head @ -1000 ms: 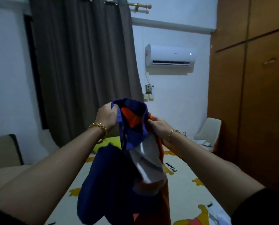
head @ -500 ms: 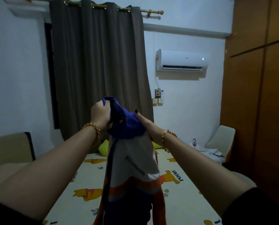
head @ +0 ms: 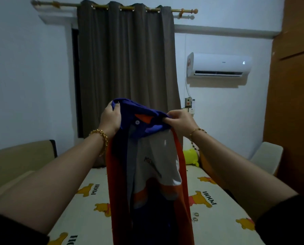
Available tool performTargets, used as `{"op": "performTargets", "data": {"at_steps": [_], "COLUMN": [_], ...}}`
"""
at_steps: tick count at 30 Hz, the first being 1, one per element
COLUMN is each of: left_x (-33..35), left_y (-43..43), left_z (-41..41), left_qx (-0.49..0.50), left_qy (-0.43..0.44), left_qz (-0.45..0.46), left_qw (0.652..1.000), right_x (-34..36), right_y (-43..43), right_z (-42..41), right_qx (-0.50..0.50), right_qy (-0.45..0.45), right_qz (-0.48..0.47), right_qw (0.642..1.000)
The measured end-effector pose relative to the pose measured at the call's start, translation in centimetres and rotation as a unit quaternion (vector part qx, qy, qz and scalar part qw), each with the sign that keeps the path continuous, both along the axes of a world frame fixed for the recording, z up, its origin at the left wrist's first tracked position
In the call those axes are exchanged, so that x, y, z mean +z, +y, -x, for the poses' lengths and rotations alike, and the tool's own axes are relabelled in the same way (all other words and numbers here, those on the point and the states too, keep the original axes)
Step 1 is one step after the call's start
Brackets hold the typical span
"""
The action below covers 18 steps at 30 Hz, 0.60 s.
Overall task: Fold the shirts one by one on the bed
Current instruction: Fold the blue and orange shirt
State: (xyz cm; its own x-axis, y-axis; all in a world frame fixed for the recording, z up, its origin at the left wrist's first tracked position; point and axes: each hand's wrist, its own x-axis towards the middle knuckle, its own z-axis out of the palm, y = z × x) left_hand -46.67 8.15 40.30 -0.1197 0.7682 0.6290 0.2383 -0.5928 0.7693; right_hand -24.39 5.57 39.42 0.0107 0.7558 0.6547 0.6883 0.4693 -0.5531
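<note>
We hold the shirt [head: 153,156] up in front of us, above the bed [head: 218,218], with both arms stretched forward. Our left grip [head: 111,119] is closed on the blue fabric at the shirt's top left, fingers curled round a bunched fold. Our right grip [head: 181,121] pinches the blue top edge on the other side, thumb and fingers pressed onto the cloth. Between the two grips the blue collar part sags a little, showing an orange patch and a pale button [head: 137,122].

Below the collar the shirt hangs straight down: a white chest panel with a small dark logo, orange bands down both sides, and dark blue lower down. Its lower end runs out of the bottom of the view, so we cannot tell whether it touches the bed.

The bed sheet is cream, printed with yellow bears and the word POOH. Each wrist carries a gold bracelet, left [head: 100,137] and right [head: 198,130]. At the far end of the bed lies a yellow-green soft thing [head: 190,155]. Behind it hangs a dark curtain [head: 126,59], with an air conditioner [head: 218,63] on the wall to its right, a brown wardrobe [head: 293,85] at the right edge, and a pale chair [head: 266,158] beside the wardrobe.
</note>
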Motion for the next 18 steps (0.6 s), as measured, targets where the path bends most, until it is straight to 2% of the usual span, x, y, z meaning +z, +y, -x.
{"op": "performTargets", "data": {"at_steps": [4,6,8,10,13,14,16,18], "left_x": [0.9,1.8,2.6,2.9,2.5,2.2,1.4,0.7], "left_y": [0.7,0.6,0.9,1.8,3.2,3.7,4.2,4.7], "left_z": [2.3,3.9,5.9,8.2,10.8,11.8,12.7,13.8], "left_qx": [-0.095,-0.128,-0.119,-0.075,0.025,0.048,0.077,0.095], "left_qy": [0.054,0.123,0.224,0.353,0.517,0.534,0.522,0.474], "left_qz": [0.024,0.027,0.031,0.03,0.007,-0.009,-0.074,-0.141], "left_qw": [0.994,0.984,0.967,0.932,0.856,0.844,0.846,0.864], "right_x": [0.0,0.1,0.4,0.5,0.2,0.0,0.1,0.0], "right_y": [1.2,1.3,1.5,1.6,2.7,3.5,4.3,5.0], "right_z": [2.7,4.3,5.3,6.3,8.7,9.9,11.2,12.6], "right_qx": [0.011,0.016,0.031,0.079,0.056,0.02,-0.062,-0.1], "right_qy": [0.037,0.056,0.031,-0.02,-0.198,-0.257,-0.316,-0.279], "right_qz": [-0.003,-0.004,0.026,0.09,0.125,0.116,0.076,0.03], "right_qw": [0.999,0.998,0.999,0.993,0.971,0.959,0.944,0.955]}}
